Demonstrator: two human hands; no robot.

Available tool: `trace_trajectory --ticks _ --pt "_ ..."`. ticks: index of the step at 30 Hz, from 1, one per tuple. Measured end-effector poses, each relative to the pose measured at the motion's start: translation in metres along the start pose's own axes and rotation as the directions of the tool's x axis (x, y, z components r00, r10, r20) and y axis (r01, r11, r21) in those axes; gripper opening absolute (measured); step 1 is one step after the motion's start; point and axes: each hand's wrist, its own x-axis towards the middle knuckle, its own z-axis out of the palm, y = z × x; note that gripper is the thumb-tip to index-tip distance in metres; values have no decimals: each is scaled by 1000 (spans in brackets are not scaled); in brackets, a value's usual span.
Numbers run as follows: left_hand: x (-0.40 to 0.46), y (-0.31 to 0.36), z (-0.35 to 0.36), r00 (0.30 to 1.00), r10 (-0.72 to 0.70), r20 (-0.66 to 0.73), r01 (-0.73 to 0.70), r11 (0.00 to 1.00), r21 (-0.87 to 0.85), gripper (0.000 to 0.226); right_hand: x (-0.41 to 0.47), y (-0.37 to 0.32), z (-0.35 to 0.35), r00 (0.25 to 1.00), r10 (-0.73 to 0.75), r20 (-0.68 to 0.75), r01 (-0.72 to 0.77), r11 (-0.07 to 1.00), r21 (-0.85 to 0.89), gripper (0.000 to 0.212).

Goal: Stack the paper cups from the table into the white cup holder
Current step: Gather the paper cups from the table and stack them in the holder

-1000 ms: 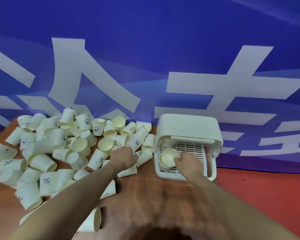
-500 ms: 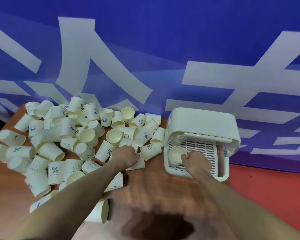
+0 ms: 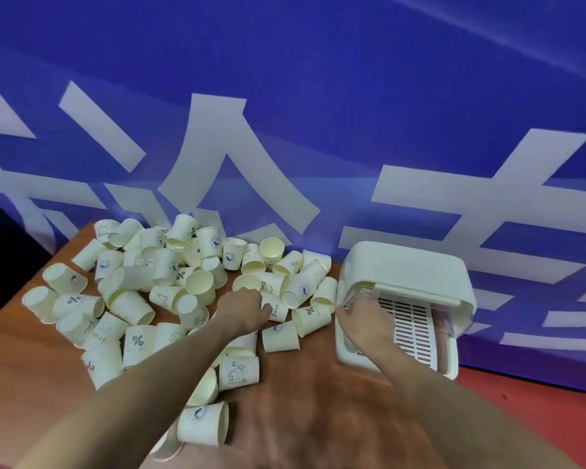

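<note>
A: Cups (image 3: 170, 299)?
B: Heaped on the bench (image 3: 305, 401), left of the holder (image 3: 416, 265).
A: Hands?
B: Left hand (image 3: 242, 308) curled among the cups; grip unclear. Right hand (image 3: 362, 319) inside the holder, fingers hidden.

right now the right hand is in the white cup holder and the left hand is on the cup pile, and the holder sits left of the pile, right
Not quite. In the head view the cup holder sits to the right of the cup pile, not left. The rest holds: right hand in the holder, left hand on the pile.
</note>
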Motion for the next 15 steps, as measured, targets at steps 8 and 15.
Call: trace_trajectory --ticks 8,15 --pt "-26 -64 -11 995 -94 -30 93 995 -20 37 -12 -53 8 991 -132 1 131 990 -45 38" --pt "-54 -116 1 985 -170 -36 169 985 -35 39 -25 -101 29 972 -230 49 231 972 -32 36"
